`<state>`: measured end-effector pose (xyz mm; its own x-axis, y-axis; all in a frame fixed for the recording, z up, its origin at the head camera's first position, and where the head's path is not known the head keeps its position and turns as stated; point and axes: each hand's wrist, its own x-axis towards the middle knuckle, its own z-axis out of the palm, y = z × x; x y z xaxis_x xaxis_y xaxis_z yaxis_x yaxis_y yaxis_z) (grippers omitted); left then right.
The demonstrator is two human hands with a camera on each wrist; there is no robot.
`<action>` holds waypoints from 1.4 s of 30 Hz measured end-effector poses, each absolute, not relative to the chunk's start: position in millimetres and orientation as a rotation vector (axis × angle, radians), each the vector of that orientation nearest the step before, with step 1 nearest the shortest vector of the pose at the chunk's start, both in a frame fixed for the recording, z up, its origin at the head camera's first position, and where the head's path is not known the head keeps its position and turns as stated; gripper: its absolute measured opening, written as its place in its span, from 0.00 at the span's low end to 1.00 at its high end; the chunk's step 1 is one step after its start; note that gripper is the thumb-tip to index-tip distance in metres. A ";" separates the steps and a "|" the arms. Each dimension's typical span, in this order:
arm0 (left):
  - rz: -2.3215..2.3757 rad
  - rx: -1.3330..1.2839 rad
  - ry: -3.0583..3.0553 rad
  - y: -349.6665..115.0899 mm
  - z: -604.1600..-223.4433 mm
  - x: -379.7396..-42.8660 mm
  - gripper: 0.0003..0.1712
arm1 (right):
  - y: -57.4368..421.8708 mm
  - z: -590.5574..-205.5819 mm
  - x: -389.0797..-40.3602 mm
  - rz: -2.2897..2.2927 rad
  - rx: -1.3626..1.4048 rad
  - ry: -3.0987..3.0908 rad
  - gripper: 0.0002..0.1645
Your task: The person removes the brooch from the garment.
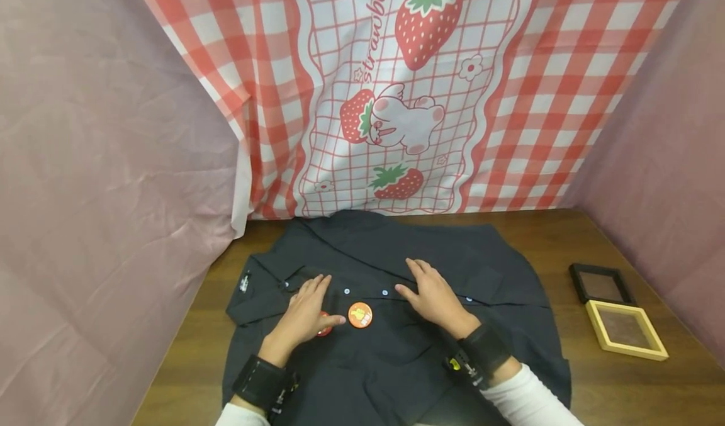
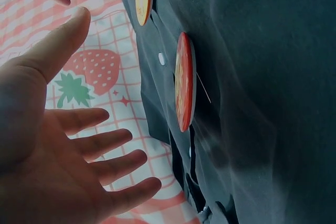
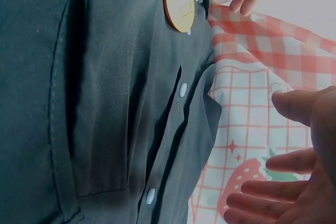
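Observation:
A dark button-up shirt (image 1: 396, 363) lies spread on the table with pale buttons down its front. On it sit two round pin badges, an orange one (image 1: 360, 314) between the hands and a red one (image 2: 185, 82) partly covered by the left thumb in the head view. From behind the red badge a thin pin wire (image 2: 203, 88) sticks out over the cloth. My left hand (image 1: 306, 309) hovers above the shirt beside the red badge, fingers spread and holding nothing. To the right of the orange badge, my right hand (image 1: 435, 297) is likewise spread over the cloth, holding nothing.
On the wooden table (image 1: 623, 388) to the right lie a black frame (image 1: 578, 285) and a light yellow frame (image 1: 603, 335), touching or nearly so. A strawberry-print checked cloth (image 1: 510, 111) hangs behind. Pink cloth (image 1: 113, 162) hangs at both sides.

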<state>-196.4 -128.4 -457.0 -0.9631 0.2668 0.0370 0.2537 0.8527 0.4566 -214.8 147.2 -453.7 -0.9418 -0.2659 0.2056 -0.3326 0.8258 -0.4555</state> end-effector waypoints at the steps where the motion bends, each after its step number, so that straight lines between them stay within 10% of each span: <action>1: 0.733 0.417 3.001 -128.9 -457.4 -196.2 0.52 | 146.6 -453.9 -214.8 0.749 0.474 -2.871 0.40; 42: 0.710 0.425 2.950 -126.6 -470.3 -191.9 0.48 | 127.8 -461.8 -210.6 0.770 0.484 -2.835 0.30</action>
<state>-191.9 -126.6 -470.3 -0.9585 0.2848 -0.0102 0.2490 0.8544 0.4562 -210.6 127.8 -461.8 -0.9340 -0.2655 0.2392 -0.3500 0.8144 -0.4628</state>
